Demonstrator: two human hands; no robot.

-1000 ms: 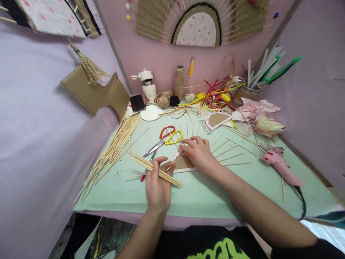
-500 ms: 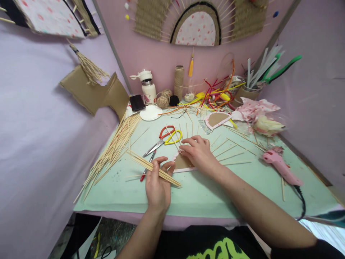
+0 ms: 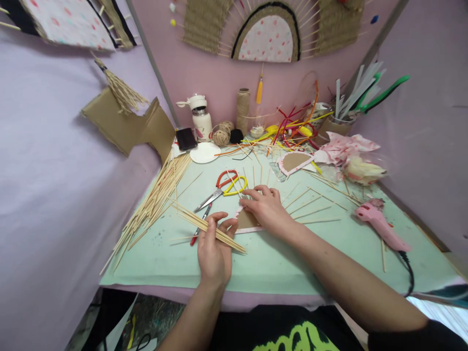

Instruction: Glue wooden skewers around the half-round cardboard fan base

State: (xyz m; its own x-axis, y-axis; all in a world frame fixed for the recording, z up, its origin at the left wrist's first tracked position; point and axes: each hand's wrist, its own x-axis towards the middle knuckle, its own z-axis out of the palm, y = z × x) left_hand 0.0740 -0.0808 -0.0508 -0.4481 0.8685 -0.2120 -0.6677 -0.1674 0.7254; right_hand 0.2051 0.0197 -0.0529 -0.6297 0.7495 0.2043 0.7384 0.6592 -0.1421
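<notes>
We'd mostly worry about the fan of sticks (image 3: 309,201) around the near cardboard half-circle (image 3: 247,223): our right hand (image 3: 266,208) and wrist lie right over it, so a dragging forearm could knock them crooked. That half-circle sits mid-table, toward the near side, partly hidden under our hand. Our right fingers are half curled at its far edge by the sticks; we can't tell if they're pinching one. Our left hand (image 3: 215,253) is curled, thumb and fingers closed around a loose bundle of sticks (image 3: 188,215), and a slack grip could let those splay across the table (image 3: 278,268). The glue gun (image 3: 382,226) lies near the right edge with its cord trailing off the near side, so a snag might tug it down. Counting up: two cardboard half-circles on the table, the other one (image 3: 295,161) farther back, one pair of scissors (image 3: 213,200), one pen (image 3: 195,238), one glue gun, one bottle (image 3: 203,126) with its lid flipped open. The bundle's too tight to count, and so's the pile of sticks (image 3: 151,207) on the left.
</notes>
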